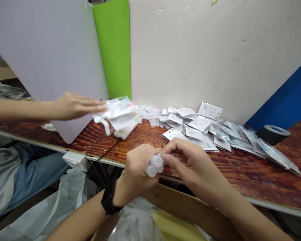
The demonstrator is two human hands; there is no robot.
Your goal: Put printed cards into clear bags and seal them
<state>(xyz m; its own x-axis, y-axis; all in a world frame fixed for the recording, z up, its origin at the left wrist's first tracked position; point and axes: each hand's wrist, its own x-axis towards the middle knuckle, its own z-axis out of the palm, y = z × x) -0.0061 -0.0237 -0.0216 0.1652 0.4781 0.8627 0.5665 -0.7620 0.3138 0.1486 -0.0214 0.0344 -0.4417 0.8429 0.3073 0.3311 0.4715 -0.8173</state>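
Observation:
My left hand [140, 167], with a black band on its wrist, is closed around several white translucent plastic tubes [156, 161], whose round ends point toward me. My right hand [185, 160] meets it from the right, thumb and index finger pinched at the upper edge of the bundle; what lies between those fingertips is too small to make out. Both hands are above the front edge of the wooden table [140, 137], over an open cardboard box [185, 207] that holds clear plastic bags and something yellow.
Another person's hand [77, 106] holds blurred clear packets [119, 112] above a white device [126, 130] with a cable. Packaged cards [200, 123] pile up behind my right hand, beside small white pieces [147, 111]. A dark cylinder [272, 134] stands at right; panels rise behind.

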